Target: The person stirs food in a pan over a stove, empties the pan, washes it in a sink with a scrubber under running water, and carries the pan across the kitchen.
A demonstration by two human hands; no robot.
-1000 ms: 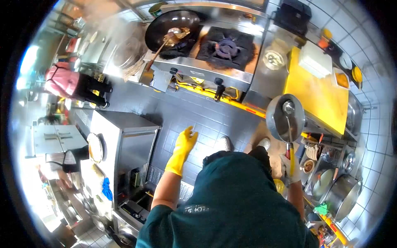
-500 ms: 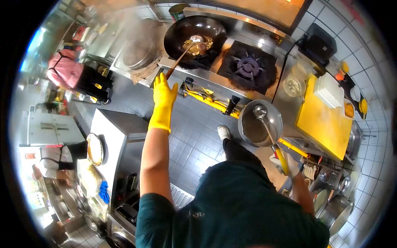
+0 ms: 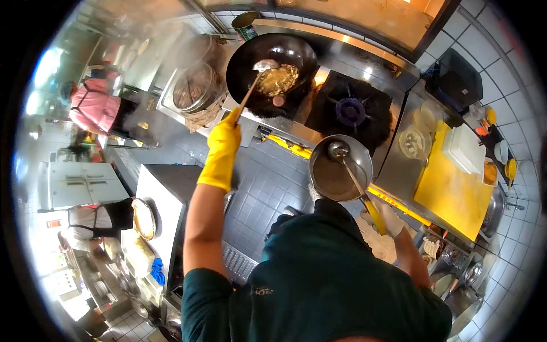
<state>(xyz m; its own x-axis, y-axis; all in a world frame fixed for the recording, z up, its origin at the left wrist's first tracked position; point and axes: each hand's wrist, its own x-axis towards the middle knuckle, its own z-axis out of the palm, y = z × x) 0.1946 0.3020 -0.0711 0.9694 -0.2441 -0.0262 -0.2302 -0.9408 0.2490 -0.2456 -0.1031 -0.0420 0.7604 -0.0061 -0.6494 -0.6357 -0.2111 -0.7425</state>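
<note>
My left hand [image 3: 223, 145], in a yellow rubber glove, is closed round the end of a long ladle handle. The ladle [image 3: 264, 65] has its metal bowl inside a dark wok [image 3: 239, 54], against a yellowish chopped food [image 3: 279, 81] in oil or liquid. At the lower right, my right hand [image 3: 391, 220], in a pale glove, grips the yellow handle of a grey metal pot [image 3: 327, 182]. A second ladle [image 3: 338, 150] rests in the pot, its handle running along the pot's handle; whether the right hand holds it too, I cannot tell.
Right of the wok is a bare burner [image 3: 350, 110]. Steamer baskets [image 3: 194, 88] steam at its left. A yellow cutting board [image 3: 453, 191] carries white containers [image 3: 464, 148]. A counter [image 3: 162, 196] stands to my left. Two people, one in pink [image 3: 97, 105], work farther left.
My left hand's fingers have closed round the ladle handle. The ladle's bowl has shifted to the food's upper left. The pot in my right hand appears farther left; the view has shifted too.
</note>
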